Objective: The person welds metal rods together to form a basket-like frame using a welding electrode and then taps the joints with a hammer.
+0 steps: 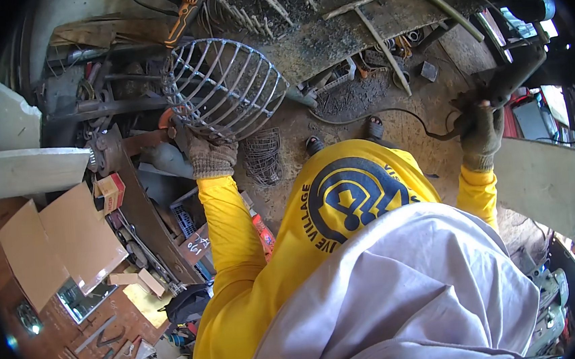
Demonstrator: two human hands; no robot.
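A basket of welded metal rods [226, 83], open-barred and rounded, sits tilted at the near left edge of the workbench. My left hand [212, 155], in a knitted work glove, is closed on the rods at its near lower end; the fingertips are partly hidden. Far to the right, my right hand [485, 130], also gloved, is closed beside a dark, long-bodied object [517, 75]. A black cable [390, 110] runs across the floor toward this hand. What the right fingers hold is too dark to make out.
An orange and black power tool [187, 15] lies beyond the basket. A chipping hammer [378, 41] and another hammer [443, 6] rest on the dirty workbench [320, 32]. A roll of wire mesh [263, 156] stands near my feet. Cardboard [63, 241] lies at left.
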